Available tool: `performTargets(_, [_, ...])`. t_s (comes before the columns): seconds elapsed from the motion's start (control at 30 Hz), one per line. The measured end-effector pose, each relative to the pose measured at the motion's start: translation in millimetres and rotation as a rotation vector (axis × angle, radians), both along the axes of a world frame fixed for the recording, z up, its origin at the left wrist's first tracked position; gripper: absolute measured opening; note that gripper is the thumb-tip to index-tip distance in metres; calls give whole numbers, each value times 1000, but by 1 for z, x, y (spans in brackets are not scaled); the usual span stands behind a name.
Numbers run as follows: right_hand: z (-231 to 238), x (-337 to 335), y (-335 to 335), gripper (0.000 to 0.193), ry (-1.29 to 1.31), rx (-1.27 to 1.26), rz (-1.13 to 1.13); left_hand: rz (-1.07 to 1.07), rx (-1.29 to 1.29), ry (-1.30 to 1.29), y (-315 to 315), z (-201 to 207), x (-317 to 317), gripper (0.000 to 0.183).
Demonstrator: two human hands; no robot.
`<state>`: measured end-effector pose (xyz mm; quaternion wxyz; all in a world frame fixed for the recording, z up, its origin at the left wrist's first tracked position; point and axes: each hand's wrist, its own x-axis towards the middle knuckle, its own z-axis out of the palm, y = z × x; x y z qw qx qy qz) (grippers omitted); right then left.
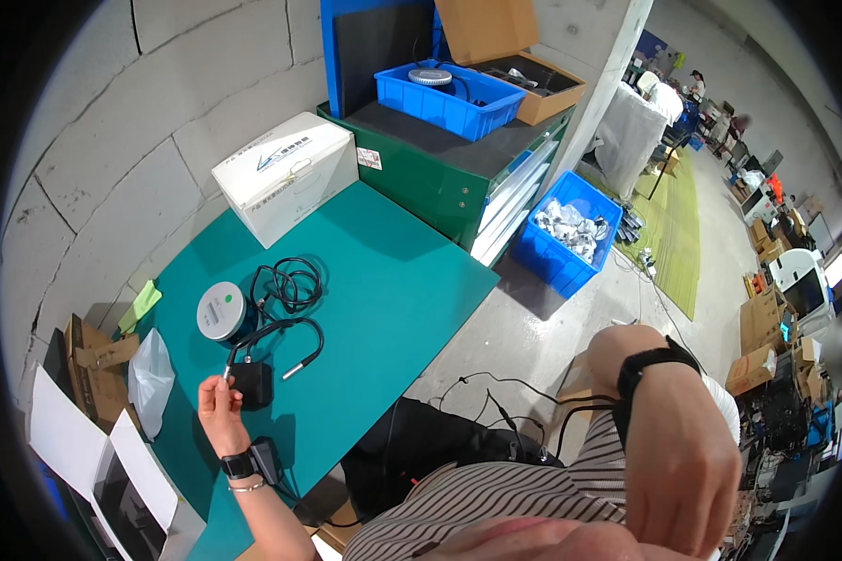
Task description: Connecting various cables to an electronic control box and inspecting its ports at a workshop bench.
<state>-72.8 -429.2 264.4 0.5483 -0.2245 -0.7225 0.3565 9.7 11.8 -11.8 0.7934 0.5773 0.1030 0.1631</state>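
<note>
1. Grip: thumb and fingertips of the left hand (223,421) were pinched together on the metal tip (225,372) of a short black cable (318,335), over the near left part of the green table (384,280).
2. Right hand (683,458): bent back beside the striped shirt (496,496), fingertips hidden; whether it held anything could not be told.
3. Handling (judged): the cable seemed light and springy, its metal tip stiff and smooth, apt to slip; the tip, not the bending cord, offered the surest hold.
4. Surroundings: a black box (254,386) lay just right of the left fingers; a round device (222,311) and coiled cable (295,285) lay farther off.
</note>
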Motion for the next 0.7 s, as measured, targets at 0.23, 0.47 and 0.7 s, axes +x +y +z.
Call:
performTargets(0.23, [-24,19,3,42,-181,108,-86,6,24,14,-1,2,-2,11])
performTargets(0.47, [-53,64,10,42,26,108,-210,-11,16,-3,0,1,0,11])
performTargets(0.7, [-92,111,46,38,-17,-436,-1012,-21,15,-1,3,-5,2,17])
